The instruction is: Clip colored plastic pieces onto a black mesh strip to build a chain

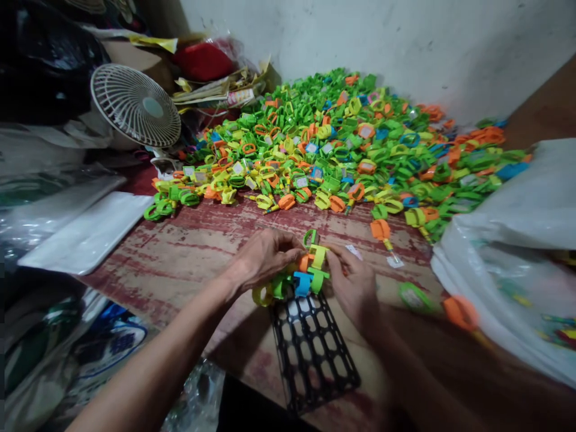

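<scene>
A black plastic grid tray (310,354) lies on the worn table in front of me. Over its far end are several plastic toy watches, among them an orange one (305,262), a yellow one (318,257), a blue one (302,284) and a green one (317,281). My left hand (265,258) is closed, thumb and fingers pinching at the orange toy watch. From the other side, my right hand (353,282) has its bent fingers against the yellow toy watch; its fingertips are partly hidden.
A large heap of toy watches (324,144) covers the back of the table. At left stand a white fan (135,108) and a flat white packet (90,231). A white plastic bag (504,240) is at right, with loose orange (461,312) and green watches (414,297) beside it.
</scene>
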{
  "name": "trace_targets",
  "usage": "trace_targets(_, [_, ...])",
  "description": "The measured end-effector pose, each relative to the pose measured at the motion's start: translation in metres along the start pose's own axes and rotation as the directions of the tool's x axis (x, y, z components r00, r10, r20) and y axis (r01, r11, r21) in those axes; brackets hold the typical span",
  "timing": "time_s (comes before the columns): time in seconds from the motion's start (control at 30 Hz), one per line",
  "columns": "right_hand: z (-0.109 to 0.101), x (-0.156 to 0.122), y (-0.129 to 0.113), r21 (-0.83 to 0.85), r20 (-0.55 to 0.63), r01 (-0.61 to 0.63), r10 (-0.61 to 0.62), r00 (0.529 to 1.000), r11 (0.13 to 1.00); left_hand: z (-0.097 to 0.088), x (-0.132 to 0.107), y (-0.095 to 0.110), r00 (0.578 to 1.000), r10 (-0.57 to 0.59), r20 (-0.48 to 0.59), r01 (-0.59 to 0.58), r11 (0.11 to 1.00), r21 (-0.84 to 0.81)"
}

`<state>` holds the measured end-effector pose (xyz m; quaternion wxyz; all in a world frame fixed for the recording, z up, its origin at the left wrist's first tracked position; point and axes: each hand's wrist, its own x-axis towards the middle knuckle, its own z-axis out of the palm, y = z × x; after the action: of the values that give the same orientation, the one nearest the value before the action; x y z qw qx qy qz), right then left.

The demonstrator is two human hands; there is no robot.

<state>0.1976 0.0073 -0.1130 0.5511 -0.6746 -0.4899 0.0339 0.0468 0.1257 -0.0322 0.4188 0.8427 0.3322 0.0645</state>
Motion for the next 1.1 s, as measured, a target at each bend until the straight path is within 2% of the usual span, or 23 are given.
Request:
trace_targets(0.13, [0.000, 0.000, -0.002, 0.010, 0.026, 0.036, -0.036, 0.999, 0.999, 0.000, -0.001, 0.002, 0.998, 0.059, 0.000, -0.059, 0.996, 0.060])
trace_targets(0.23, [-0.004, 0.000, 0.004, 0.009, 0.079, 0.059, -0.060, 0.995, 0.998, 0.001, -0.001, -0.002, 0.997, 0.072, -0.007, -0.072, 0.996, -0.050])
trace_targets(0.33, [-0.010, -0.003, 0.015, -0.078, 0.103, 0.031, -0.022, 0.994, 0.996, 0.002, 0.000, -0.006, 0.998, 0.057, 0.020, -0.054, 0.992, -0.116])
trace_targets(0.4, [-0.011, -0.006, 0.023, -0.157, 0.204, 0.044, -0.012, 0.979, 0.987, 0.003, 0.001, -0.008, 0.998, 0.053, 0.032, -0.049, 0.992, -0.121])
trace_targets(0.47, [-0.010, -0.009, 0.026, -0.210, 0.345, 0.091, -0.013, 0.938, 0.973, 0.004, 0.002, -0.009, 0.999, 0.041, 0.032, -0.037, 0.991, -0.131])
trace_targets(0.53, [-0.007, -0.009, 0.026, -0.247, 0.412, 0.101, 0.010, 0.911, 0.964, 0.004, 0.003, -0.009, 0.999, 0.031, 0.027, -0.027, 0.991, -0.132])
trace_targets(0.63, [0.000, -0.005, 0.025, -0.245, 0.435, 0.089, 0.028, 0.900, 0.965, 0.006, 0.003, -0.007, 1.000, 0.024, 0.018, -0.021, 0.988, -0.150])
trace_targets(0.73, [0.003, -0.002, 0.026, -0.205, 0.489, 0.143, -0.025, 0.872, 0.968, 0.007, 0.003, -0.005, 1.000, 0.009, 0.025, -0.005, 0.987, -0.160])
trace_targets(0.9, [0.000, -0.004, 0.032, -0.135, 0.528, 0.197, -0.098, 0.843, 0.971, 0.009, 0.000, 0.002, 1.000, 0.006, 0.010, -0.006, 1.000, -0.017])
trace_targets(1.0, [0.002, -0.008, 0.034, -0.121, 0.511, 0.224, -0.133, 0.849, 0.967, 0.009, -0.001, 0.003, 1.000, 0.028, -0.001, -0.028, 0.999, 0.035])
trace_targets(1.1, [0.006, -0.011, 0.033, -0.181, 0.456, 0.227, -0.123, 0.881, 0.957, 0.008, -0.001, -0.001, 0.999, 0.048, 0.023, -0.049, 0.999, 0.021])
